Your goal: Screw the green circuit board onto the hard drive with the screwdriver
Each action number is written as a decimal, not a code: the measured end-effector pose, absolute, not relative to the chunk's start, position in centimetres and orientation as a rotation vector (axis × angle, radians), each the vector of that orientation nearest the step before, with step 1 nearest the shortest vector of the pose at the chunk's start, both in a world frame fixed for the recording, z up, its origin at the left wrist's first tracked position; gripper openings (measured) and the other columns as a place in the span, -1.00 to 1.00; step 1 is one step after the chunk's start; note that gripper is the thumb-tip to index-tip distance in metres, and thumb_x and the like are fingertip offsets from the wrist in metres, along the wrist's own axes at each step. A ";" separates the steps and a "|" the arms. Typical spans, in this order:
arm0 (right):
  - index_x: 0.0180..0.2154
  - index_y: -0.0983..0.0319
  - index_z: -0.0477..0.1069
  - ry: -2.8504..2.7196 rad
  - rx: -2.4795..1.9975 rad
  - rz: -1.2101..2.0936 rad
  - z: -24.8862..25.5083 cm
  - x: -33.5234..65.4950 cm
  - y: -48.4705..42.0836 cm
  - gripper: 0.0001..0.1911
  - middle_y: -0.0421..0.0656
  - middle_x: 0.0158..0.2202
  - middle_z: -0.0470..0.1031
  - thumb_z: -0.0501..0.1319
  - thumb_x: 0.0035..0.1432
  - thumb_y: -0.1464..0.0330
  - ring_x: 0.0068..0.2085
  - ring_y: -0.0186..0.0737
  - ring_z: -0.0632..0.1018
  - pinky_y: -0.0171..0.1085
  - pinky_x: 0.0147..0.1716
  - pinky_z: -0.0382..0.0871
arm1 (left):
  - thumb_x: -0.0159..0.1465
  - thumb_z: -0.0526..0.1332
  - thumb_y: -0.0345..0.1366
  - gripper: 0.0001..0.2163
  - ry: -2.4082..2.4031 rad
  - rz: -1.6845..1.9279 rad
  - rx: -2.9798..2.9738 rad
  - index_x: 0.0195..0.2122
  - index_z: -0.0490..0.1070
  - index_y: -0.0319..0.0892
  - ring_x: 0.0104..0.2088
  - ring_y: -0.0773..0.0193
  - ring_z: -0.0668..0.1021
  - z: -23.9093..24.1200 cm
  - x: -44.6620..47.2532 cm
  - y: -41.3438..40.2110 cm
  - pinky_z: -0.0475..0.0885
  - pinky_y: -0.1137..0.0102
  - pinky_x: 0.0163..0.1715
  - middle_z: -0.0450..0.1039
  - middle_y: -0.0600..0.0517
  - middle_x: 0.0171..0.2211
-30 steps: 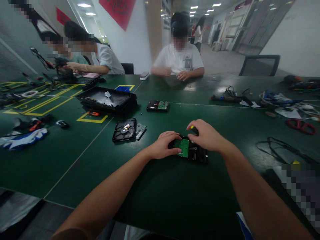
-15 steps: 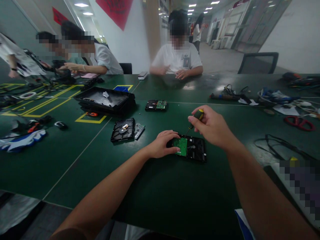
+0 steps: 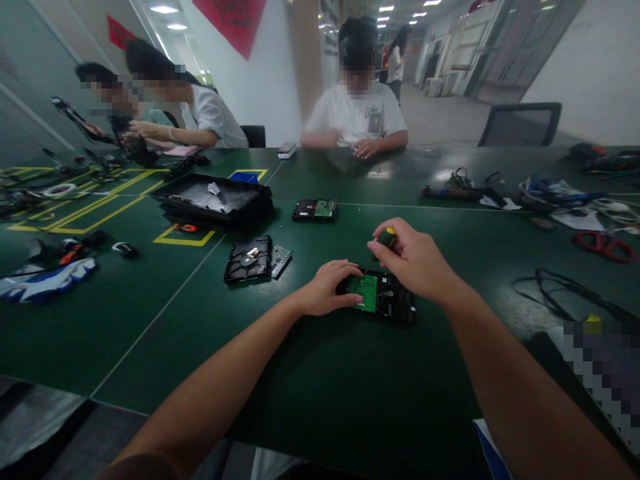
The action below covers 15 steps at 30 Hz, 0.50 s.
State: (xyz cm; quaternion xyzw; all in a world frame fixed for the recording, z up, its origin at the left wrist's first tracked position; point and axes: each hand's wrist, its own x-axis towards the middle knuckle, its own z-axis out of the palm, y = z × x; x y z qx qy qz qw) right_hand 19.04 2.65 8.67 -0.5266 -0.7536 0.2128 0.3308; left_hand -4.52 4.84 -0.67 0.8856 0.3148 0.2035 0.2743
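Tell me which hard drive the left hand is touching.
The nearest drive, its green board partly under the left hand; the far drive and the leftmost drive lie untouched.

At left on the counter (image 3: pixel 165 373), a mouse (image 3: pixel 125 249) lies near a glove (image 3: pixel 55 280); a black tray (image 3: pixel 240 200) holds a paper scrap (image 3: pixel 214 189). Far right, red handles (image 3: pixel 590 240) near cables (image 3: pixel 616 212) — upper right, a chair (image 3: pixel 521 125); top left, a large poster (image 3: pixel 233 20) — upper centre, a person (image 3: pixel 350 113) in white.

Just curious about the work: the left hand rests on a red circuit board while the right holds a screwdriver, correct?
Not quite: the head view shows that circuit board is green. The left hand does rest on it, and the right hand holds a screwdriver.
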 end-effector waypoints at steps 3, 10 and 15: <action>-0.02 0.16 0.39 -1.974 -1.376 0.561 8.7 19.0 2.6 -0.68 -0.12 -0.31 0.56 0.23 0.36 0.09 -0.38 -0.17 0.51 -0.18 -0.35 0.30 | 0.33 0.35 -0.03 -0.49 0.846 0.544 2.385 0.26 0.35 0.00 0.40 -0.08 0.29 -0.7 -4.5 4.9 0.13 -0.05 0.41 0.39 -0.08 0.29; -0.02 0.16 0.40 -1.992 -1.371 0.551 8.6 19.0 2.6 -0.70 -0.13 -0.32 0.56 0.22 0.37 0.11 -0.39 -0.19 0.50 -0.18 -0.35 0.28 | 0.34 0.35 -0.02 -0.49 0.842 0.543 2.382 0.26 0.35 0.00 0.40 -0.07 0.29 -0.7 -4.5 4.8 0.13 -0.06 0.42 0.38 -0.09 0.30; -0.02 0.17 0.42 -2.009 -1.370 0.509 8.7 18.9 2.6 -0.71 -0.16 -0.35 0.54 0.22 0.36 0.12 -0.40 -0.20 0.50 -0.18 -0.35 0.28 | 0.34 0.35 -0.02 -0.49 0.843 0.541 2.375 0.27 0.34 0.01 0.41 -0.08 0.28 -0.7 -4.6 4.9 0.12 -0.07 0.42 0.38 -0.08 0.30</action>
